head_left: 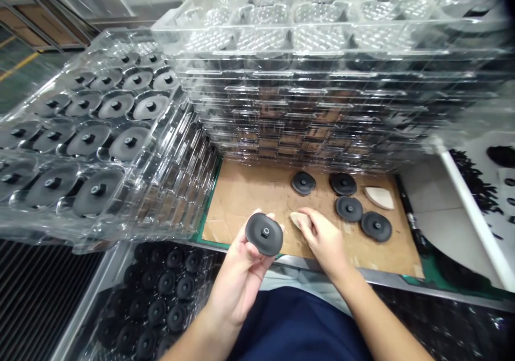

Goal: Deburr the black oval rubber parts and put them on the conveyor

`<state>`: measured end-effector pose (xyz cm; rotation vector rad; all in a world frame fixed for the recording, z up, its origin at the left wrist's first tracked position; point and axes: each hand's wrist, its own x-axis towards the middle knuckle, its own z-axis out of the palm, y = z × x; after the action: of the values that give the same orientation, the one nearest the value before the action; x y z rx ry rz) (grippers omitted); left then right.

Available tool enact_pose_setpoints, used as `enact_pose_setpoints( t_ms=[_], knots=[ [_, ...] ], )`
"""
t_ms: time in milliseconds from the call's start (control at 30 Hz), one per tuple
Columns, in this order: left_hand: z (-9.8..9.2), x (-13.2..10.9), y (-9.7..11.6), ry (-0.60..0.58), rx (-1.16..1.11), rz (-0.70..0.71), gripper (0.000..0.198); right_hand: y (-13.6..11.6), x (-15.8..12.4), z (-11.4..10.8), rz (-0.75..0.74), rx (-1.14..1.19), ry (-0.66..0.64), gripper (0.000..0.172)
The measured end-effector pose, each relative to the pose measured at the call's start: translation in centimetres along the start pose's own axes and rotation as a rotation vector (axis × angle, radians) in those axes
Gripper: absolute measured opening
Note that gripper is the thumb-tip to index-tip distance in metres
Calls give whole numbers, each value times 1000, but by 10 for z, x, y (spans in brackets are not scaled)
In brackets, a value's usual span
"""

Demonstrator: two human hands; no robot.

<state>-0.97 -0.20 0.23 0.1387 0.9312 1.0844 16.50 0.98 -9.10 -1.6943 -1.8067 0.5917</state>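
Note:
My left hand (245,275) is closed around the edge of a black rounded plastic part (264,234), whose small central post faces up. In my right hand (324,237), the fingers pinch a pale beige pad (298,219), partly hidden by them, just above the cardboard sheet (241,194). To the right of that hand lie several like black parts, one of them a rounded disc (348,208). A second pale, wedge-shaped pad (379,197) rests near the cardboard's right side.
Tall stacks of clear plastic trays (265,34) rise behind the cardboard. At left, another tray stack (161,184) carries black parts in its top pockets. Below the table edge sits a tray of dark parts (161,286). A white-rimmed bin (475,211) stands at right.

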Motion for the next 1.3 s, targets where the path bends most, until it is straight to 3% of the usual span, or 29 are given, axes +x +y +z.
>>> enact_pose_setpoints(
  t_ms=[100, 200, 300, 400, 533, 600, 733, 767, 867, 900, 967, 1067, 1200, 1300],
  knots=[
    [-1, 1, 0, 12, 7, -5, 68, -6, -11, -1, 0, 73, -30, 31],
    [0, 3, -2, 14, 12, -16, 66, -18, -8, -15, 44, 128, -22, 28],
    [3, 5, -6, -20, 21, -26, 63, -50, 6, -45, 62, 191, 29, 25],
    [7, 4, -7, -48, 78, -72, 57, -92, 13, -71, -132, 339, 57, 23],
    [8, 1, -4, -24, 148, -86, 56, -119, 14, -82, -225, 417, -245, 22],
    [10, 0, -3, -12, 161, -61, 52, -120, 17, -80, -204, 403, -295, 19],
    [13, 0, -3, -132, 158, -119, 33, -117, 17, -74, -237, 375, 16, 24],
    [13, 1, -3, -149, 144, -114, 37, -117, 16, -74, -257, 397, 2, 24],
    [13, 3, -1, -112, 124, -78, 59, -116, 12, -79, -254, 453, -198, 20],
    [13, 4, -1, -95, 139, -78, 61, -116, 13, -80, -232, 441, -206, 19],
    [15, 4, -3, -83, 180, -105, 55, -116, 16, -79, -224, 382, -97, 21],
    [14, 3, -4, -124, 168, -133, 50, -116, 16, -79, -306, 385, 3, 24],
    [13, 2, -1, -182, 88, -128, 60, -110, 9, -95, -295, 440, -221, 19],
    [20, 1, 0, -183, 77, -162, 56, -106, 7, -112, -253, 327, -259, 20]
  ],
)
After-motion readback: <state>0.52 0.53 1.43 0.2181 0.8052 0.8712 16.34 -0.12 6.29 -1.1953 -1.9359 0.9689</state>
